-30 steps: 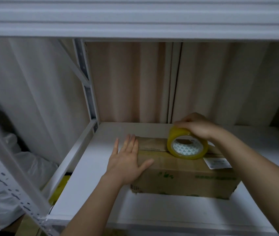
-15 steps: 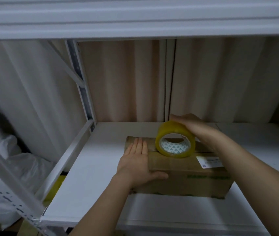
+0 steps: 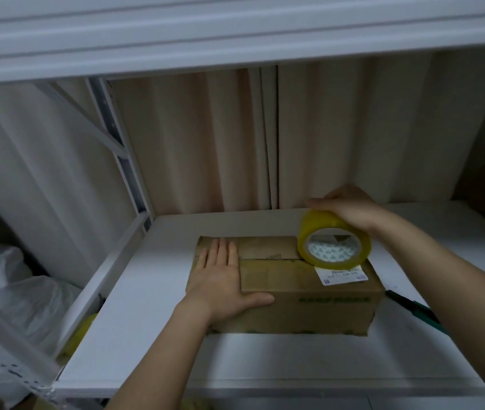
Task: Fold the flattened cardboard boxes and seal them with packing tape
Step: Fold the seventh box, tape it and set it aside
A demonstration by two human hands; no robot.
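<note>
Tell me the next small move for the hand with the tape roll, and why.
Probably draw the tape roll onward along the seam to the box's right end. The right hand holds it on the cardboard box above the seam, and the left hand presses the flaps flat.

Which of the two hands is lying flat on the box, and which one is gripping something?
The left hand lies flat on the brown cardboard box, fingers straight. The right hand curls over the yellow packing tape roll standing on the box top.
</note>
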